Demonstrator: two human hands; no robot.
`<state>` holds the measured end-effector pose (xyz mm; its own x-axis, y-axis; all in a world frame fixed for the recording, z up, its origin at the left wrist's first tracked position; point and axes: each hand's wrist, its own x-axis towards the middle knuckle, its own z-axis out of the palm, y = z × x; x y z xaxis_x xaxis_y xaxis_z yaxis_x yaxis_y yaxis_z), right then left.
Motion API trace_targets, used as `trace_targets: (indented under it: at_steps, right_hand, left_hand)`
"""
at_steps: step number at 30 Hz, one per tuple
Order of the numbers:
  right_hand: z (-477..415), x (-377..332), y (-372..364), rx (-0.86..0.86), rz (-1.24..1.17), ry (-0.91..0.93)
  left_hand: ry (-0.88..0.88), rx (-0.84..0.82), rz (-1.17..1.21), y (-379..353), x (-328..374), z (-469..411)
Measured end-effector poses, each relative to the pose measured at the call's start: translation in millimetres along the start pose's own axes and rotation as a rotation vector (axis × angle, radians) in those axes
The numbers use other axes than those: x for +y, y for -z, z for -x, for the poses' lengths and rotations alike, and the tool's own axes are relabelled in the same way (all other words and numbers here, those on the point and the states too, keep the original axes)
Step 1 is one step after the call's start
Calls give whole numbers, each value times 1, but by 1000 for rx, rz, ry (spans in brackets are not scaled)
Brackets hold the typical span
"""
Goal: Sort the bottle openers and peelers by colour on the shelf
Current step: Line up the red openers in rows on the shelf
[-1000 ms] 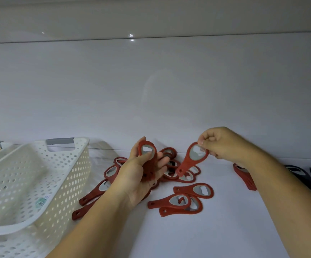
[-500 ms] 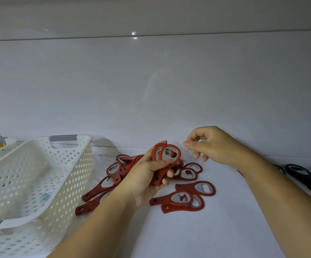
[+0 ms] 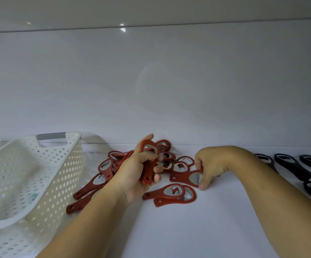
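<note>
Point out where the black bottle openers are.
In the head view, the black bottle openers lie in a row on the shelf at the far right, beyond the right hand and apart from the red openers.

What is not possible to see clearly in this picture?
Head view:
- Count of red openers in the left hand: its fingers cover the stack.
- Head of the red opener pinched by the right hand: hidden under that hand.
- Black openers: cut by the right edge, one behind the forearm.
- Basket inside: blurred, cut by the left edge.
</note>
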<state>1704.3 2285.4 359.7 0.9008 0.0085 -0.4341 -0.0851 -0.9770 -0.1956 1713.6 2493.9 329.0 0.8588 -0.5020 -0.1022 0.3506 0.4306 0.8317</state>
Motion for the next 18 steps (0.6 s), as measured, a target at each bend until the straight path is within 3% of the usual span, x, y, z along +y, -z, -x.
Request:
trace_targets:
  at_steps: [3, 8, 13, 18]
  right_hand:
    - [7, 6, 11, 63, -144, 60]
    - [37, 8, 36, 317, -513, 293]
    - [55, -32, 33, 426, -436, 471]
    - [48, -51, 19, 466, -334, 469]
  left_hand:
    - [10, 12, 30, 0, 1, -1]
    - [17, 100, 29, 1, 2, -5]
    - [129, -135, -233, -8, -2, 7]
    - [69, -398, -175, -14, -9, 11]
